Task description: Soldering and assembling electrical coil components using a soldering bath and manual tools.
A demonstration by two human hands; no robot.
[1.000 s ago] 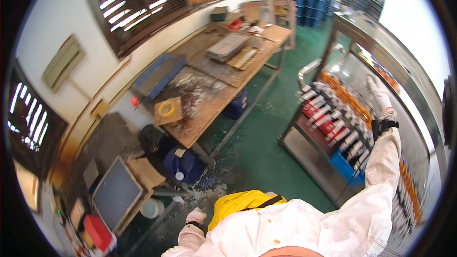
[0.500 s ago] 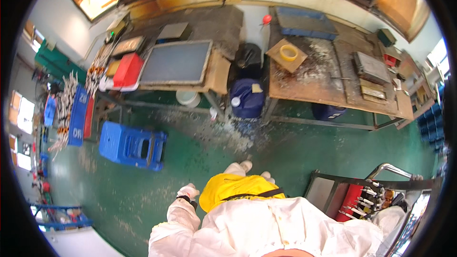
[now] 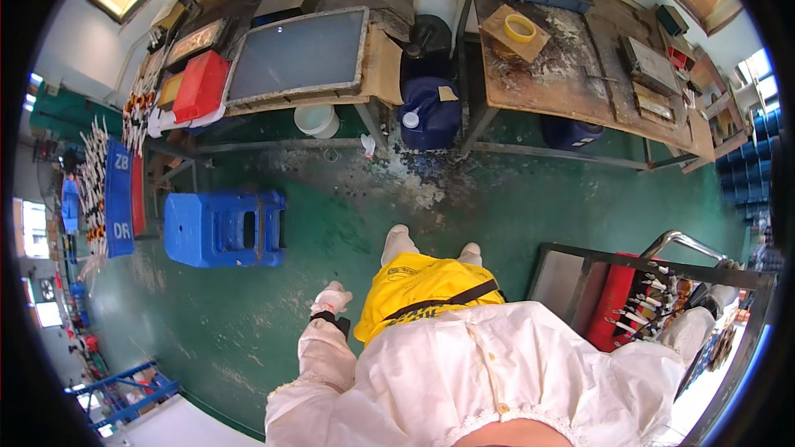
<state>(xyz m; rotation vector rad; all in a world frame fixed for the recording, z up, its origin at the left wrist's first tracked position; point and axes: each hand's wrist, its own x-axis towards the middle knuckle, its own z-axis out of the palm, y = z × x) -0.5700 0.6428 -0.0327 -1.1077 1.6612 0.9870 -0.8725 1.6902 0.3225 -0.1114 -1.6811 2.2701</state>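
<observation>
My left hand [image 3: 331, 298] wears a white glove and a black wrist strap. It hangs beside my yellow apron [image 3: 422, 285] with its fingers loosely curled and nothing in it. My right arm in a white sleeve [image 3: 686, 333] stretches out to the metal cart [image 3: 571, 269] on my right. My right hand [image 3: 725, 275] is small and half hidden at the cart's far rail near the curved handle [image 3: 683, 242]; its grip is unclear. The cart carries a red tray [image 3: 613, 302] and several white-tipped tubes [image 3: 650, 302].
A blue plastic stool [image 3: 219, 228] stands on the green floor to my left. Ahead are a table with a grey framed panel [image 3: 298, 54] and a red box [image 3: 199, 87], a blue jug [image 3: 426, 112], a white bucket [image 3: 317, 120], and a stained workbench [image 3: 571, 91] with a yellow tape roll [image 3: 520, 27].
My view has swung from the cart's rack round to the floor and the tables. My right hand, earlier raised at the rack, now sits low at the cart's edge.
</observation>
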